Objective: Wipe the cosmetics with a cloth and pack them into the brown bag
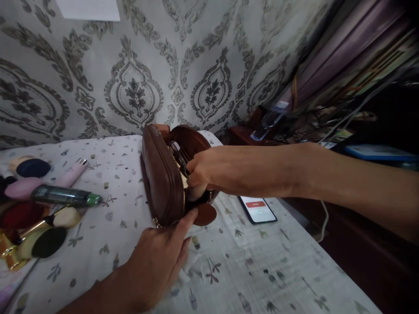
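A brown zippered leather bag [162,179] lies open on the patterned white cloth, its gold-toothed zipper undone and the opening facing right. My right hand [207,172] reaches into the opening from the right, its fingers bent together; what they hold, if anything, is hidden. Small items show dimly inside the bag just above those fingers. At the near end of the bag, my left hand [163,257] grips the edge, with its index finger along the rim. A round brown leather piece [205,214] sticks out beside that fingertip.
Makeup items crowd the left side, with a green tube [63,195] and a pink tube [72,172] among them. To the right lies a lit phone [258,209]. Behind it, a clear bottle [270,120] and cables [347,115] stand near the patterned wall [176,65].
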A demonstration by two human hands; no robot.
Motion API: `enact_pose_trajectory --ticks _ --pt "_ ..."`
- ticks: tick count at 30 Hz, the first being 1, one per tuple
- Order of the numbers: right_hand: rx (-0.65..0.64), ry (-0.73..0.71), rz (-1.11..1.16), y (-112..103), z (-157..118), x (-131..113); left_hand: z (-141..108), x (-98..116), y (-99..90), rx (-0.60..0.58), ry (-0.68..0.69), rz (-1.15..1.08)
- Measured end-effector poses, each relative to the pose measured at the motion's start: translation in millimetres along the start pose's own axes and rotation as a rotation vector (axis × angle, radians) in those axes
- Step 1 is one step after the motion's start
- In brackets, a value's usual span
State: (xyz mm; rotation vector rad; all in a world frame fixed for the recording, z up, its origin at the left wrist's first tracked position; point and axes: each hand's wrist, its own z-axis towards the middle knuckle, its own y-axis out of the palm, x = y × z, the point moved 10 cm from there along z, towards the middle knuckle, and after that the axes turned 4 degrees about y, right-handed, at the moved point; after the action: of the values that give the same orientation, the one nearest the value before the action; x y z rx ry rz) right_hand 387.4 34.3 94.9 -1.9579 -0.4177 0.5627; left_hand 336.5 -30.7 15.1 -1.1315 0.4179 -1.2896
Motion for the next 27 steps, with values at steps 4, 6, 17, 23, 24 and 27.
enact_pose_trajectory --ticks 4,6,17,23,24,27 --pt "0.047 -0.091 -0.037 -7 -11 3 2 5 -12.6 0.013 0.039 0.356" --pt "0.13 -0.083 -0.046 -13 -15 10 4 8 -17.1 -0.027 0.057 0.551" --pt "0.439 -0.001 0.186 -43 -31 52 4 8 -23.0 -0.111 0.076 0.797" --pt "0.547 0.07 0.051 -65 -16 52 -3 2 -22.6 -0.083 0.037 0.706" --pt "0.558 0.086 0.018 -69 -11 51 -4 1 -22.3 -0.077 0.034 0.698" --pt "0.562 0.13 -0.062 -76 6 52 -7 -1 -20.5 -0.057 0.038 0.661"
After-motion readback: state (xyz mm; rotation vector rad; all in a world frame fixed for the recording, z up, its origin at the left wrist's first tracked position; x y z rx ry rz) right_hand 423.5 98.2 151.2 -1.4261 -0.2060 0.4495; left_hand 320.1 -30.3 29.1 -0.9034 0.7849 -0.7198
